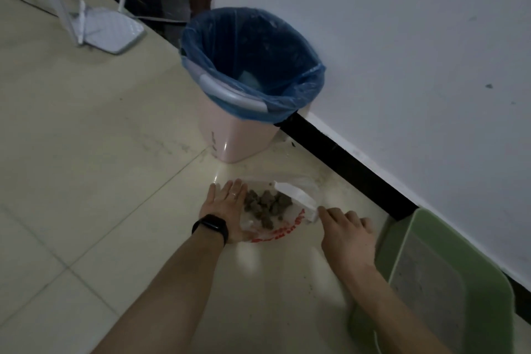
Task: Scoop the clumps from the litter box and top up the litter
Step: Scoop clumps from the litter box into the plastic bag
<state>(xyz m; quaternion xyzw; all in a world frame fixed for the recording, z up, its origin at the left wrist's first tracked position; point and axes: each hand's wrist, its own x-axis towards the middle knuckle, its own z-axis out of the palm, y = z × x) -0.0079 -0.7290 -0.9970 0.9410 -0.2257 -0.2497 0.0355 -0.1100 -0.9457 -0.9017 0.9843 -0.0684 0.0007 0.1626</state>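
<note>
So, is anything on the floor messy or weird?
Yes. The clumps sit on a plastic bag flat on the floor, not in the bin. A white router also lies on the floor.

Clumps (pixel 265 205) on bag (pixel 283 231), bin (pixel 244 129) behind

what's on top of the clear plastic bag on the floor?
Grey-brown clumps piled mid-bag, the white scoop held by the right hand at their right, and the left hand flat on its left edge. The bag under that hand is hidden.
</note>
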